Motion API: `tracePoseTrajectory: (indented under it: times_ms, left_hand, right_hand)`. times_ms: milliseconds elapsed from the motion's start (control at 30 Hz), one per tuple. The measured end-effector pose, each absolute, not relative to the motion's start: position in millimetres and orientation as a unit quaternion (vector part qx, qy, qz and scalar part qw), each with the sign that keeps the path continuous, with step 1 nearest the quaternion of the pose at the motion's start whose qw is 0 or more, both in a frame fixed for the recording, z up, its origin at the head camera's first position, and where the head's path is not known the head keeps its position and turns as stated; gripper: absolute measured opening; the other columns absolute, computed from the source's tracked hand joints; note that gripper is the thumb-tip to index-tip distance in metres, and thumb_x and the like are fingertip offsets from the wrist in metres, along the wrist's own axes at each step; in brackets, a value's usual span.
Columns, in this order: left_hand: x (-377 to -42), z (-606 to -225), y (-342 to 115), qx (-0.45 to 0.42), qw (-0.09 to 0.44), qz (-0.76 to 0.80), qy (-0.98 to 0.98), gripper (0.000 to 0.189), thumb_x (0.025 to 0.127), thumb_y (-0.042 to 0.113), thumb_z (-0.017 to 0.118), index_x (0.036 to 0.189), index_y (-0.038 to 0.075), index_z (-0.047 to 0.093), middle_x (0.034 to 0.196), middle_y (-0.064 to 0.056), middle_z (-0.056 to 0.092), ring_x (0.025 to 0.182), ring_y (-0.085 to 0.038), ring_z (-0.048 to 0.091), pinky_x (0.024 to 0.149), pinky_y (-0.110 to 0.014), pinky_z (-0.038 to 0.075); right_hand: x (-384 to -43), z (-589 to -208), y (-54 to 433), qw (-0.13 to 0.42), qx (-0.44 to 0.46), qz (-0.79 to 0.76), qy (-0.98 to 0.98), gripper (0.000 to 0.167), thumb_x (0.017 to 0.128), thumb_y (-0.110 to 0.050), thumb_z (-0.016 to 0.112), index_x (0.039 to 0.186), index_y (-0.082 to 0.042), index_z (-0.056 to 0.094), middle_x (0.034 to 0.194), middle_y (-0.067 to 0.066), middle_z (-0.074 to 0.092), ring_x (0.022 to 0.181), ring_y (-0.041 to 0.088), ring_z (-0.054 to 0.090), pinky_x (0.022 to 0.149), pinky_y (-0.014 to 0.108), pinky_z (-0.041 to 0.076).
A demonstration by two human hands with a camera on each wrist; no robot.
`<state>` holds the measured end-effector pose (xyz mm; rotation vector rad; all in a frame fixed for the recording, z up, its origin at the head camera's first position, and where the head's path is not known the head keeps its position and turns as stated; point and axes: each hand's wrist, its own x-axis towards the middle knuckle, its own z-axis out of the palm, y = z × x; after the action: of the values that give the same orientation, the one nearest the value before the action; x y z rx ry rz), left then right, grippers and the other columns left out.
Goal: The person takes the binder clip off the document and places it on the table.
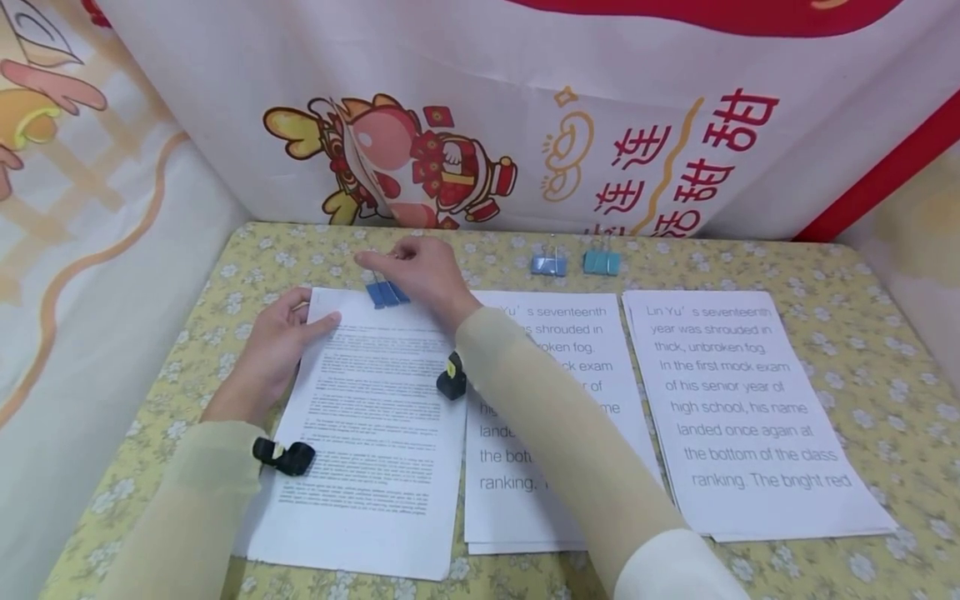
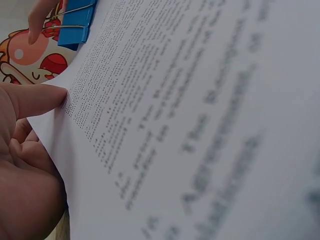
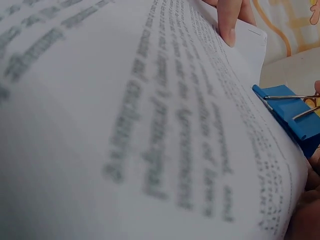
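A stack of printed paper lies at the left of the table, dense with small text. At its upper left corner my left hand grips the sheets, thumb on top and the other fingers under the edge. A blue binder clip sits on the stack's top edge. My right hand pinches its wire handles from above. In the left wrist view the clip shows beyond the left thumb. The right wrist view shows the clip over the paper edge; most of the right hand is cut off there.
Two more paper stacks with large print lie to the right, a middle stack partly under the right forearm and a right stack. Behind them stand a lighter blue binder clip and a teal binder clip. A printed curtain rises behind the table.
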<state>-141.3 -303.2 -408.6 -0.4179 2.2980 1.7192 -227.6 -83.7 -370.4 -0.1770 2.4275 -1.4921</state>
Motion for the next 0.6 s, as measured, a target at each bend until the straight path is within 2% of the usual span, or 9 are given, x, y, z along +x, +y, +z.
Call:
tracePoseTrajectory:
  times_ms: [367,600]
  left_hand:
    - [-139,-407,-304,-0.143,0.121,0.589,0.786,0.044,0.108,0.039,0.066,0.146,0.024,0.051,0.126,0.008,0.071,0.101,-0.010,0.076,0.087,-0.025,0.062]
    - [-139,-408,-304,-0.141,0.116,0.588,0.788,0.045,0.108,0.037,0.067,0.147,0.022,0.050,0.127,0.007,0.071,0.100,-0.010,0.076,0.084,-0.026,0.063]
  right_hand:
    - [-232,-370,-81,0.119,-0.040,-0.548,0.827,0.044,0.091,-0.067,0.077,0.096,-0.024,0.074,0.098,-0.007,0.071,0.098,0.014,0.061,0.086,0.031,0.053]
    - [-249,-363,-62,0.084,-0.001,-0.561,0.823,0.049,0.089,-0.069,0.078,0.096,-0.022,0.072,0.101,-0.004,0.068,0.097,0.015,0.058,0.081,0.032,0.052]
